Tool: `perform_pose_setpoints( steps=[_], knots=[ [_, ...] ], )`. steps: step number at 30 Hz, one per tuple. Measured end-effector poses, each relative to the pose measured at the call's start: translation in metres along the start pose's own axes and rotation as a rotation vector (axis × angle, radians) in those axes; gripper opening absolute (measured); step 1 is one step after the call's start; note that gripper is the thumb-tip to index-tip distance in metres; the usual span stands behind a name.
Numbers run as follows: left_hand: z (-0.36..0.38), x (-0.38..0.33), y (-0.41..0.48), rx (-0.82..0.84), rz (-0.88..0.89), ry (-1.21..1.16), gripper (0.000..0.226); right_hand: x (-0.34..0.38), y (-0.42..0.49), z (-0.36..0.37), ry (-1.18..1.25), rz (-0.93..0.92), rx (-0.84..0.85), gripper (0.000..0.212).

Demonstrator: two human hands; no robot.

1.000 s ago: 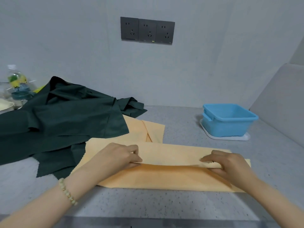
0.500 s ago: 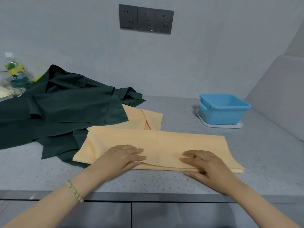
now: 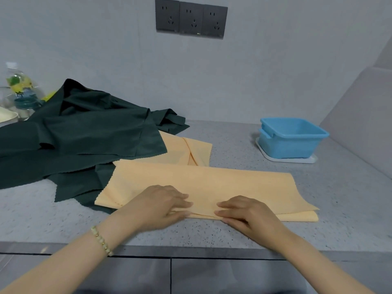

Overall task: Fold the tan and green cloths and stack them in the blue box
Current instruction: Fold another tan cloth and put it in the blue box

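A tan cloth [image 3: 212,183], folded into a long band, lies on the grey counter [image 3: 244,232] in front of me. My left hand [image 3: 157,206] and my right hand [image 3: 246,215] rest side by side on the middle of its near edge, fingers straight and pressing down. A second tan cloth [image 3: 191,149] lies behind it, partly under a crumpled heap of dark green cloths [image 3: 84,134] on the left. The blue box [image 3: 292,139] stands at the back right, apart from both hands; I see nothing in it.
The blue box sits on a white lid [image 3: 286,160]. A plastic bottle [image 3: 19,85] and a pale dish [image 3: 6,116] stand at the far left behind the green heap. A wall with sockets [image 3: 191,19] rises behind, a slanted panel at right.
The far edge of the tan cloth was brought down onto the near edge. Both hands then slid toward each other along that edge and now lie flat.
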State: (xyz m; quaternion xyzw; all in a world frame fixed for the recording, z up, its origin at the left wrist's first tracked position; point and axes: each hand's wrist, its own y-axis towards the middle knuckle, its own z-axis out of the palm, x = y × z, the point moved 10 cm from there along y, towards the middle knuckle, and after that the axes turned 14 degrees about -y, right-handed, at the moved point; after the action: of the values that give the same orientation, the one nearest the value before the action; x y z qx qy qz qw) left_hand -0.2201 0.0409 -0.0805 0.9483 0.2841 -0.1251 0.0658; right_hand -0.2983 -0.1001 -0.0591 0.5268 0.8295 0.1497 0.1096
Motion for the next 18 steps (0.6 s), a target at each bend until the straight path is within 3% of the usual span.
perform_pose_setpoints(
  steps=[2, 5, 12, 14, 16, 18],
  knots=[
    [-0.014, -0.003, 0.008, -0.057, -0.022, -0.052, 0.060, -0.003, 0.002, 0.002, 0.027, 0.025, 0.029, 0.022],
    [-0.028, -0.009, 0.035, -0.163, -0.032, -0.129, 0.050, -0.010, 0.004, 0.005, 0.087, 0.075, 0.081, 0.020],
    [0.013, 0.020, 0.075, -0.093, -0.241, -0.249, 0.050, -0.025, 0.014, 0.015, 0.315, 0.232, 0.169, 0.025],
    [0.020, 0.029, 0.073, -0.113, -0.255, -0.267, 0.051, -0.035, 0.024, 0.010, 0.412, 0.297, 0.105, 0.024],
    [0.023, 0.034, 0.073, -0.124, -0.253, -0.284, 0.051, -0.048, 0.041, 0.006, 0.315, 0.358, 0.025, 0.025],
    [0.023, 0.035, 0.073, -0.137, -0.248, -0.289, 0.052, -0.056, 0.062, 0.014, 0.151, 0.403, 0.053, 0.035]
  ],
)
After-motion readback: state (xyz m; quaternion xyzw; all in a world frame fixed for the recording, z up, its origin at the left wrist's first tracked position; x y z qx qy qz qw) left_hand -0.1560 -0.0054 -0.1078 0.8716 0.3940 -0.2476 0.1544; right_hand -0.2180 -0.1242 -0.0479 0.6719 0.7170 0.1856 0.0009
